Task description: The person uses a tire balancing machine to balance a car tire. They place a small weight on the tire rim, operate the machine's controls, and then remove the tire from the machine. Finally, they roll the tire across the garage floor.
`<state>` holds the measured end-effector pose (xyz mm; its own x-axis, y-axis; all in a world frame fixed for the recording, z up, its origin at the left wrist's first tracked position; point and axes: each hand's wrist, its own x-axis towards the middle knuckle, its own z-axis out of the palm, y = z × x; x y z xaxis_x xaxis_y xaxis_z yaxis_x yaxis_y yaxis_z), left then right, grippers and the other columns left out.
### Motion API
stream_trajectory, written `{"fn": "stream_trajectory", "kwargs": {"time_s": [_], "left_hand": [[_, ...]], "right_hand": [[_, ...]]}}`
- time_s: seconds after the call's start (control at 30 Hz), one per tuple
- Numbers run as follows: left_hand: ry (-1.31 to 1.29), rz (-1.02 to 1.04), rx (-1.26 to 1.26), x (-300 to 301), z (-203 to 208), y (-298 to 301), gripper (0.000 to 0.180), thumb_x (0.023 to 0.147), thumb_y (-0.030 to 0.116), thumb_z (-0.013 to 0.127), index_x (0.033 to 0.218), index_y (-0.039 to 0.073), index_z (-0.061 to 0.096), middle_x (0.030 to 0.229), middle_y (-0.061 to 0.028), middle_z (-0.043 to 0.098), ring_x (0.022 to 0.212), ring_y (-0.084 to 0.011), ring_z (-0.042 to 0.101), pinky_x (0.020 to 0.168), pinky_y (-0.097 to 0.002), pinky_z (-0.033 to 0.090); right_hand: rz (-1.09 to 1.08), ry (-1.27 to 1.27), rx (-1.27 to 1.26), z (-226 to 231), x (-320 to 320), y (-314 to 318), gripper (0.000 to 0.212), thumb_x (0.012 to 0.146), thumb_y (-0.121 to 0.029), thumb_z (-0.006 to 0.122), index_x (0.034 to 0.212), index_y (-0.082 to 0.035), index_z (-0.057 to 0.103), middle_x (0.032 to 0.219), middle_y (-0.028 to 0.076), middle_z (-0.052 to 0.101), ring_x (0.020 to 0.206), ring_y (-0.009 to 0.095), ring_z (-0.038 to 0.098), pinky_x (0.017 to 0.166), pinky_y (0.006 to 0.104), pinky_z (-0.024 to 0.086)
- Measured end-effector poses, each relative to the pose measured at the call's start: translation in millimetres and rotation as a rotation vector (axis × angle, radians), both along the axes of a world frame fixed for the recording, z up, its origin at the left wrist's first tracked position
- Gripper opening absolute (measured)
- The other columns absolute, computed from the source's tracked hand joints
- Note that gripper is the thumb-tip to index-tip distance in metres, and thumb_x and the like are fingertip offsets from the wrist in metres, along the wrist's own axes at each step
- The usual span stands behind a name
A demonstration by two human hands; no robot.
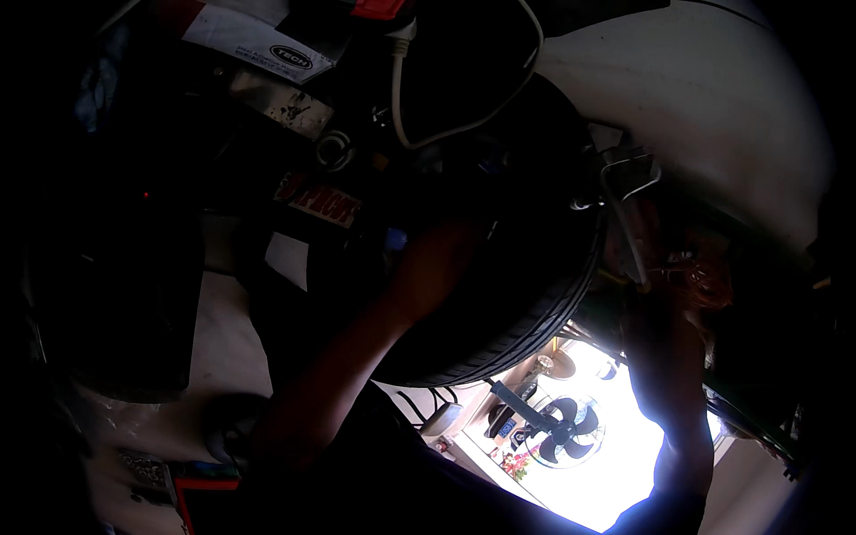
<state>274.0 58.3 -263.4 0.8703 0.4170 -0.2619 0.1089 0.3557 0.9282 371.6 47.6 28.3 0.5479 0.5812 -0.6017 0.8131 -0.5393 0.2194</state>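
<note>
Dimly — left hand (pixel 456 239) at tire (pixel 535 332); white box (pixel 242 37) beyond — contents hidden.

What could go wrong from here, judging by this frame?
Deep shadow hides the fingers of the left hand, so a pinch or slip inside the tyre might go unnoticed. The white cable loops down over the tyre and could perhaps snag. The right hand is near the lower end of a metal bar and might knock it.

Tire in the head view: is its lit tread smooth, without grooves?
No, dark grooves show in the lit tread of the tire.
</note>
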Motion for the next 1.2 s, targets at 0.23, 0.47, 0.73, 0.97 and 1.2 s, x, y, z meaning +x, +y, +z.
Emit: {"fn": "stream_trajectory", "kwargs": {"time_s": [0.23, 0.47, 0.73, 0.97, 1.2], "left_hand": [[0.002, 0.130, -0.001, -4, 7, -23, 0.035, 0.097, 0.015, 0.049, 0.130, 0.007, 0.057, 0.125, -0.0181, 0.061, 0.113, -0.0297, 0.061, 0.095, -0.0403, 0.050], [-0.052, 0.191, 0.228, -18, 14, -17, 0.037, 0.090, 0.011, 0.055, 0.126, 0.005, 0.058, 0.122, -0.0177, 0.061, 0.105, -0.0305, 0.064, 0.088, -0.0393, 0.054], [-0.012, 0.211, 0.212, -20, 6, -16, 0.036, 0.086, 0.012, 0.059, 0.122, 0.009, 0.062, 0.116, -0.0133, 0.066, 0.088, -0.0243, 0.069, 0.083, -0.0380, 0.054], [0.003, 0.281, 0.507, -15, 3, -31, 0.038, 0.084, 0.012, 0.060, 0.121, 0.012, 0.063, 0.116, -0.0091, 0.066, 0.089, -0.0204, 0.068, 0.073, -0.0360, 0.049], [-0.044, 0.282, 0.353, -12, 7, -32, 0.039, 0.085, 0.016, 0.060, 0.124, 0.017, 0.062, 0.121, -0.0062, 0.065, 0.099, -0.0196, 0.066, 0.083, -0.0376, 0.043]], "right_hand": [[0.402, 0.050, -0.260, -36, 8, 54, 0.033, 0.087, -0.002, 0.054, 0.120, -0.003, 0.049, 0.079, 0.016, 0.064, 0.067, 0.030, 0.068, 0.059, 0.0424, 0.053], [0.699, 0.041, -0.428, -46, -2, 78, 0.028, 0.084, -0.003, 0.057, 0.112, -0.003, 0.051, 0.068, 0.014, 0.064, 0.058, 0.026, 0.066, 0.053, 0.0391, 0.051], [0.754, -0.027, -0.538, -56, -9, 80, 0.032, 0.081, -0.004, 0.061, 0.112, -0.003, 0.051, 0.064, 0.014, 0.063, 0.055, 0.026, 0.066, 0.053, 0.0386, 0.052], [0.487, 0.024, -0.609, -43, -33, 91, 0.042, 0.078, -0.003, 0.061, 0.119, -0.002, 0.049, 0.066, 0.014, 0.064, 0.059, 0.028, 0.066, 0.061, 0.0410, 0.053], [0.666, -0.073, -0.647, -39, -32, 68, 0.046, 0.077, -0.005, 0.063, 0.120, -0.002, 0.048, 0.065, 0.012, 0.064, 0.060, 0.026, 0.066, 0.072, 0.0412, 0.050]]}}
